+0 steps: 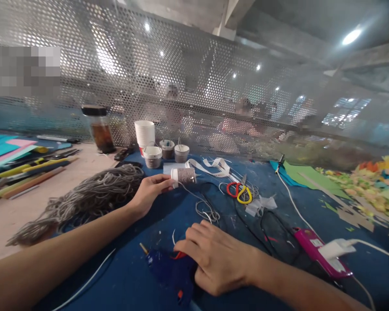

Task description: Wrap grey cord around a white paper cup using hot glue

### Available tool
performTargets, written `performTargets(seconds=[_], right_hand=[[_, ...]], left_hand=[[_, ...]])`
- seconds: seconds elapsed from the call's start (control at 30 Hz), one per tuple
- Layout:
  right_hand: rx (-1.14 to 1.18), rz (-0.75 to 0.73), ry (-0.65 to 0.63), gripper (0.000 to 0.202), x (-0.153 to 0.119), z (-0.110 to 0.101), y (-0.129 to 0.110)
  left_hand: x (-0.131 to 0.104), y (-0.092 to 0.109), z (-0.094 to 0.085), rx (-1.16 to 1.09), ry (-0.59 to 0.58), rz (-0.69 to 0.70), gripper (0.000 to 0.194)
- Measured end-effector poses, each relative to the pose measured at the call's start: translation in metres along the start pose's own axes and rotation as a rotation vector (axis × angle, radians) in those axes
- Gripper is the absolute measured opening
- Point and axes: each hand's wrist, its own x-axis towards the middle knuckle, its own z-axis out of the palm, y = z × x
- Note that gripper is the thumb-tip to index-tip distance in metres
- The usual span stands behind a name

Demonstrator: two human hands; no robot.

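My left hand pinches the rim of a small paper cup wrapped in grey cord. The cup lies tipped on its side, and a loose tail of cord runs from it to a small tangle. Nearer to me, my right hand is curled at a dark blue hot glue gun with a red trigger, its nozzle pointing to the upper left. The fingertips are partly hidden behind the hand. Left of my left hand lies a large hank of grey cord.
Several cord-wrapped cups stand by a stack of white cups before a perforated metal screen. Scissors, a measuring tape and a magenta power strip lie rightward. A lidded jar stands back left.
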Motion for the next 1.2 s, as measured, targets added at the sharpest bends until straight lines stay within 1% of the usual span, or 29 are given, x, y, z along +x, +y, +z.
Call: performTargets(seconds=[0.13, 0.23, 0.3, 0.33, 0.37, 0.43, 0.5, 0.53, 0.57, 0.63, 0.73, 0.8, 0.87, 0.93, 1.1, 1.2], right_hand=[[-0.018, 0.002, 0.001, 0.039, -0.001, -0.001, -0.002], [0.036, -0.009, 0.021, 0.042, -0.002, -0.005, -0.001], [0.109, -0.018, 0.071, 0.042, -0.001, -0.010, 0.002], [0.148, -0.001, 0.121, 0.040, 0.001, -0.012, 0.006], [0.185, 0.043, 0.189, 0.036, 0.004, -0.013, 0.012], [0.224, 0.220, 0.369, 0.022, 0.015, -0.014, 0.027], [0.240, 0.425, 0.493, 0.018, 0.031, -0.011, 0.046], [0.246, 0.520, 0.508, 0.018, 0.039, -0.009, 0.055], [0.265, 0.593, 0.498, 0.021, 0.047, -0.006, 0.063], [0.343, 0.656, 0.494, 0.026, 0.062, -0.002, 0.074], [0.564, 0.634, 0.493, 0.032, 0.075, 0.002, 0.078], [0.640, 0.615, 0.481, 0.030, 0.077, 0.002, 0.076], [0.588, 0.600, 0.492, 0.021, 0.076, 0.001, 0.075], [0.478, 0.586, 0.528, 0.013, 0.073, -0.001, 0.075], [0.235, 0.522, 0.641, 0.011, 0.070, -0.005, 0.075], [0.126, 0.483, 0.665, 0.008, 0.071, -0.006, 0.074]], left_hand=[[0.001, 0.001, 0.001, -0.001, 0.009, -0.008, 0.030], [0.001, 0.001, 0.002, 0.005, -0.001, -0.013, 0.032], [0.001, 0.001, 0.002, 0.012, -0.003, -0.016, 0.032], [0.001, 0.001, 0.002, 0.013, -0.001, -0.016, 0.032], [0.001, 0.001, 0.002, 0.011, 0.000, -0.014, 0.032], [0.000, 0.002, 0.003, 0.004, -0.001, -0.003, 0.031], [-0.002, 0.005, 0.004, -0.007, -0.005, 0.013, 0.030], [-0.003, 0.007, 0.005, -0.010, -0.003, 0.021, 0.030], [-0.004, 0.008, 0.006, -0.009, 0.002, 0.029, 0.030], [-0.005, 0.011, 0.007, 0.006, 0.022, 0.048, 0.032], [-0.004, 0.012, 0.006, 0.041, 0.053, 0.066, 0.032], [-0.003, 0.012, 0.005, 0.065, 0.056, 0.075, 0.031], [-0.002, 0.012, 0.005, 0.111, 0.034, 0.092, 0.028], [-0.003, 0.011, 0.006, 0.174, 0.011, 0.115, 0.025], [-0.004, 0.008, 0.008, 0.283, -0.025, 0.150, 0.022], [-0.003, 0.004, 0.007, 0.312, -0.057, 0.164, 0.023]])
